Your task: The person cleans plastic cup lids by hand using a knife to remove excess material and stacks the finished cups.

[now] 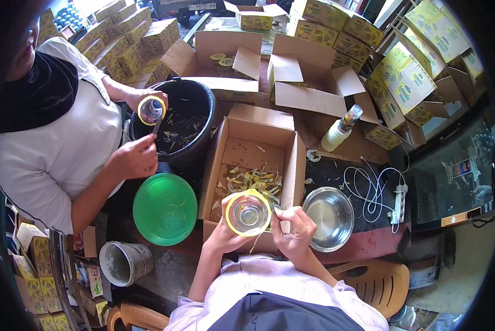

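Note:
My left hand [224, 229] is closed around a clear plastic cup [248, 213] with a yellow rim, its opening turned up towards me. At the cup's right edge, my right hand [294, 229] pinches a small dark blade [274, 209], mostly hidden by the fingers. A thin yellowish strip [254, 244] hangs below the cup. Both hands are above the near end of an open cardboard box [293, 165], in which yellow and green plastic scraps [253, 180] lie heaped.
At left, a co-worker holds a similar cup [151, 111] and blade over a black bucket [209, 107]. A green basin [165, 211], a steel bowl [328, 219], stacked cups [336, 134] and a white power strip [399, 202] stand around the box. Open cartons [309, 99] are beyond.

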### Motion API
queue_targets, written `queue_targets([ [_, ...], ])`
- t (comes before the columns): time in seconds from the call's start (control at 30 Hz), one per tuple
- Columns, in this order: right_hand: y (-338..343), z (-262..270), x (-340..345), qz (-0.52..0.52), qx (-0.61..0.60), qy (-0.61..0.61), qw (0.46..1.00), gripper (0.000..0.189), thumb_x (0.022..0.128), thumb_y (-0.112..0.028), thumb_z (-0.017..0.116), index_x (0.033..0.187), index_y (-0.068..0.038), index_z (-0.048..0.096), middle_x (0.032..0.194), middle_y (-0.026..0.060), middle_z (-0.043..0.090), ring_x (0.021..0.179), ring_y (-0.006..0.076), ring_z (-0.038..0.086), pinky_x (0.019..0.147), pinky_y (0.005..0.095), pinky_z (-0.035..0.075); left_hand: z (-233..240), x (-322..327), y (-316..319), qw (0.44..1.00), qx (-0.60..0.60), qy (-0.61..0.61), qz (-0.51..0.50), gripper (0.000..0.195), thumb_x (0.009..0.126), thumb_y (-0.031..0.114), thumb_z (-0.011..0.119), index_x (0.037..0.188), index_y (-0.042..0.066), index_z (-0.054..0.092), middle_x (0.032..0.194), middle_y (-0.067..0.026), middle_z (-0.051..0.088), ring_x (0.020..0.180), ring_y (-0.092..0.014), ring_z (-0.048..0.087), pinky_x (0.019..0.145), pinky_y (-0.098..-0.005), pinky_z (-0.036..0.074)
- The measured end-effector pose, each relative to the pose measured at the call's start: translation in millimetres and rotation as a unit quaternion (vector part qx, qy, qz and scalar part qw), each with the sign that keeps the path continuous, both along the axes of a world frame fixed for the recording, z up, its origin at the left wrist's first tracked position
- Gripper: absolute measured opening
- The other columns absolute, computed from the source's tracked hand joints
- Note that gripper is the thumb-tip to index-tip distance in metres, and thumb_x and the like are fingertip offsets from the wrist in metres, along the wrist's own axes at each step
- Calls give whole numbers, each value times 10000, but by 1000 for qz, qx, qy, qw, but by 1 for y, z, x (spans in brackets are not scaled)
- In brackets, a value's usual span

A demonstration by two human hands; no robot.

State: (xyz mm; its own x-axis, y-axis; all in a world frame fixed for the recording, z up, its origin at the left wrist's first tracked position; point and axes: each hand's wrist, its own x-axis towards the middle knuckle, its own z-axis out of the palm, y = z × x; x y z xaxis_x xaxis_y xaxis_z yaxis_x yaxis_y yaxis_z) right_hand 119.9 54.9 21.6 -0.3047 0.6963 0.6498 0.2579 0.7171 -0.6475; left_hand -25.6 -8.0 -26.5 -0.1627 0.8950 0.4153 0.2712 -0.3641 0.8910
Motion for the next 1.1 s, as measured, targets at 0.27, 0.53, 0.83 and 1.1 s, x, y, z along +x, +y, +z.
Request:
queue_targets([
  [0.27, 1, 0, 3, 11, -12, -15, 1000, 167, 620, 68, 657, 725, -27, 570, 636, 82, 565, 561, 188, 577, 505, 252, 442, 1, -1, -2, 999, 16, 44, -3, 703, 650, 132, 732, 1218, 35, 329, 1168, -121, 338, 1091, -249, 431, 930, -344, 360],
  [0.53, 6, 3, 4, 23, -35, -2, 999, 160, 615, 34, 681, 739, -41, 613, 637, 77, 574, 542, 201, 563, 480, 274, 434, 3, -2, -3, 998, -13, -19, -56, 712, 629, 145, 733, 1211, 25, 340, 1171, -123, 326, 1112, -252, 408, 933, -338, 353],
  [0.83, 5, 4, 4, 38, -71, -9, 997, 139, 610, 36, 679, 712, -37, 620, 635, 84, 581, 549, 208, 569, 483, 281, 440, -1, -6, -2, 991, -43, -93, -84, 717, 596, 158, 721, 1198, 20, 357, 1155, -120, 323, 1097, -251, 412, 932, -338, 349],
  [1.1, 6, -1, 2, 33, -47, -10, 998, 159, 609, 41, 677, 733, -39, 618, 636, 84, 581, 553, 210, 572, 483, 278, 441, -2, -6, -3, 997, -28, -22, -71, 722, 590, 165, 717, 1197, 27, 353, 1151, -113, 321, 1089, -258, 420, 943, -342, 336],
])
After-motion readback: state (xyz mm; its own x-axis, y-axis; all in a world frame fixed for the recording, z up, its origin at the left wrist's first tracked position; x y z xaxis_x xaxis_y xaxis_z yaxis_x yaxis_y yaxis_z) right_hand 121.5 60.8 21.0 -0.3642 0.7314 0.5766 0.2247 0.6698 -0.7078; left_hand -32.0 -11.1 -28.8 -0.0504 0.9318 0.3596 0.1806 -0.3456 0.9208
